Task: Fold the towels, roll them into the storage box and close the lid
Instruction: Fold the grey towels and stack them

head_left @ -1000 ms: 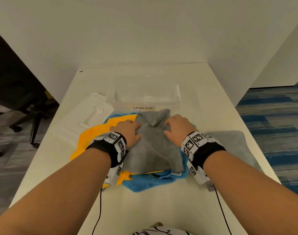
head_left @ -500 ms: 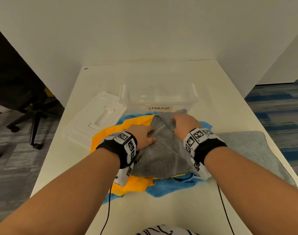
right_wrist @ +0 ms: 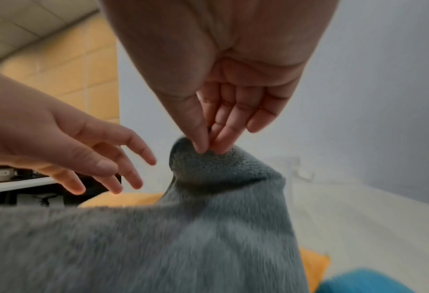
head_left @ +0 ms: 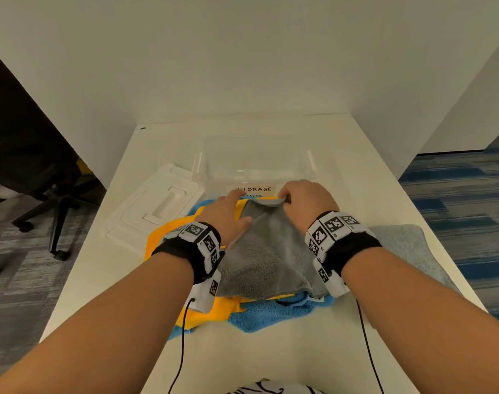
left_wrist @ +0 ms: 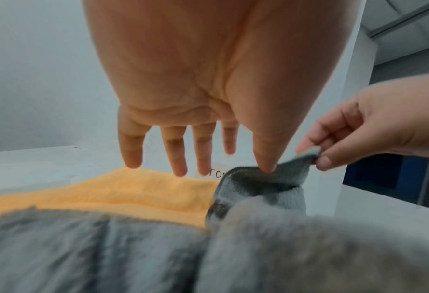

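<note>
The right hand point(head_left: 305, 203) is pinching the far corner of the dark grey terry towel point(head_left: 266, 257) between thumb and fingertips point(right_wrist: 203, 146), lifting it just before the clear plastic storage box point(head_left: 257, 163). The left hand point(head_left: 228, 214) is hovering with fingers point(left_wrist: 133, 150) spread and straight, its thumb touching the towel's raised edge. The grey towel is lying on an orange towel point(head_left: 168, 231) and a blue towel point(head_left: 271, 314).

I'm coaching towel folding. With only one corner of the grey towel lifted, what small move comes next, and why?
Probably the left hand should pinch the grey towel edge beside the right hand: its fingers are spread and hold nothing, while the right alone pinches the raised corner.
</note>
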`<state>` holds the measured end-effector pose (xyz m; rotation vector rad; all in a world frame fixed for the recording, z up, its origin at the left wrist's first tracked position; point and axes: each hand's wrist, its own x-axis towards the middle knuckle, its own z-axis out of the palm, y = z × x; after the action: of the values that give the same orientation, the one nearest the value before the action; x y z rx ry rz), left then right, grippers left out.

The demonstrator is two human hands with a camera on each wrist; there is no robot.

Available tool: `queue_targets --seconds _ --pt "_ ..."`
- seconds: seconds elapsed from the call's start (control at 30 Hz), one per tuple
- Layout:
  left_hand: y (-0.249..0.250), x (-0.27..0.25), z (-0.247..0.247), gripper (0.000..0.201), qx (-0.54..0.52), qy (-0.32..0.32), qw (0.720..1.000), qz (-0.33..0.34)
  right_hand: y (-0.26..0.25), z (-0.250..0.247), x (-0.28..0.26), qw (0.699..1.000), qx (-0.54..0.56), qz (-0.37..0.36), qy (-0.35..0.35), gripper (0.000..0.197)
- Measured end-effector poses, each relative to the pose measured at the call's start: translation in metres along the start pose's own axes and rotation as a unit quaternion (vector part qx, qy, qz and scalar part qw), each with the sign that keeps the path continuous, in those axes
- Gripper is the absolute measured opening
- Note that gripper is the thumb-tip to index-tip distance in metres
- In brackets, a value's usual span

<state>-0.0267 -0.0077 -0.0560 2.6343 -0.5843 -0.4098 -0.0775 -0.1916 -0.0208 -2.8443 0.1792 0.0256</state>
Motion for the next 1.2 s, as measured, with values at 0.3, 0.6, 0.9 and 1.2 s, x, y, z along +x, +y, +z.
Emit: queue_targets --seconds 0.3,0.6,0.9,1.2 --pt "0.052 -0.006 -0.033 0.013 -0.137 0.132 0.976 0.101 -0.01 -0.072 -0.017 0.977 0.088 -0.09 0.171 0.024" --pt "0.107 -0.014 -0.089 0.02 -0.25 0.226 0.925 0.173 0.008 -0.113 -0.023 0.916 0.302 -0.061 0.256 0.015" --pt "0.115 -0.017 -0.119 0.016 -0.099 0.188 0.956 0.204 0.029 -0.143 -0.025 0.872 0.322 -0.024 0.367 0.014" --pt "0.076 -0.013 -0.13 0.021 0.005 0.203 0.972 0.12 0.048 -0.157 -0.026 0.842 0.33 0.041 0.425 0.02"
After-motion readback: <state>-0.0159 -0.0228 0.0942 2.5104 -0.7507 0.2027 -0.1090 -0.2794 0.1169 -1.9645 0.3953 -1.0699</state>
